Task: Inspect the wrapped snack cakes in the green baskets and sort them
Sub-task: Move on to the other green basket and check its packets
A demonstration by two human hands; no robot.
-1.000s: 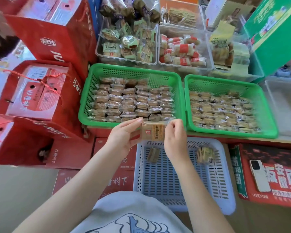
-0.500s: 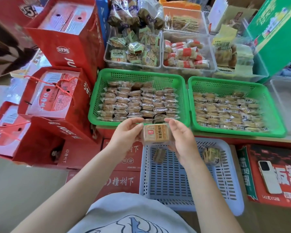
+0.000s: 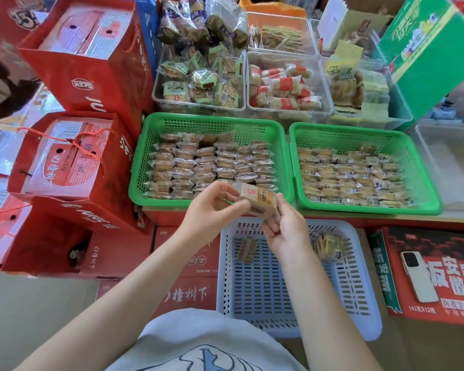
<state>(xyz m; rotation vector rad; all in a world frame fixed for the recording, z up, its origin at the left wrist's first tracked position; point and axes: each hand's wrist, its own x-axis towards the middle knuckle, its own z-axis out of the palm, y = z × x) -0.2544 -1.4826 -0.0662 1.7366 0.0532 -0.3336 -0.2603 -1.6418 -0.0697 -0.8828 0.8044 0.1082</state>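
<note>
Nearest to us we see a pale blue-white plastic slotted basket [image 3: 292, 285], and inside it lie two small wrapped brown snack cakes, one on the left [image 3: 247, 250] and one at the right wall [image 3: 328, 245]. To the right of this basket a white phone [image 3: 418, 275] lies on a red printed carton [image 3: 439, 277]. Above the far edge of the pale basket both hands are together on one clear-wrapped tan snack cake [image 3: 259, 200]: the left hand [image 3: 212, 207] pinches its left end and the right hand [image 3: 285, 223] grips its right side with curled fingers, and the cake is tilted. Behind the hands two green plastic mesh baskets stand side by side on the counter [image 3: 453, 216]. The left green basket [image 3: 212, 124] holds rows of wrapped brownish cakes, and the right green basket [image 3: 359, 135] holds rows of wrapped yellowish cakes. At the left stand red gift bags [image 3: 91, 62]. Farthest from us are clear plastic bins [image 3: 287, 87] with other packed snacks
</note>
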